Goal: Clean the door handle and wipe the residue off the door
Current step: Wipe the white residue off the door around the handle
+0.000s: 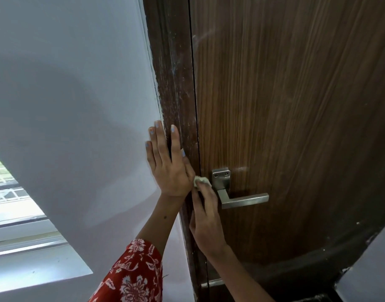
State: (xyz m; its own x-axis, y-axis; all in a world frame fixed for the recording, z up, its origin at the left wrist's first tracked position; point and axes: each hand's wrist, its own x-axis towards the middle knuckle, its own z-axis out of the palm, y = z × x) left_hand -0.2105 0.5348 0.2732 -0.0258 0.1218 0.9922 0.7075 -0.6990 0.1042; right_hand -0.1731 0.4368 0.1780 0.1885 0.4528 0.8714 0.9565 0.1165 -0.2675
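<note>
- At the far left, a window (pixel 17 214) with a white sill runs low along a pale grey wall (pixel 67 83).
- A forearm in a red floral sleeve (pixel 135 277) rises from the bottom edge toward the door frame.
- The left hand (pixel 167 168) lies flat with fingers spread and holds nothing, its palm pressed across the seam where the wall meets the dark wooden door frame (pixel 176 83). It likely braces the person while the other hand works.
- The frame carries whitish streaks and flecks along its length, most likely the residue to be wiped.
- Just right of the left hand, a small crumpled pale cloth (pixel 201 180) shows between the two hands, touching the left edge of the handle's plate.
- The right hand (pixel 205 221) reaches up from below, its fingers closed around the cloth and pressing it against the door's edge beside the plate, seemingly to scrub there.
- The metal door handle (pixel 241 198), a square plate with a lever pointing right, sits on the closed brown wood-grain door (pixel 296 105).
- Faint pale smears show on the door above the handle and near the top.
</note>
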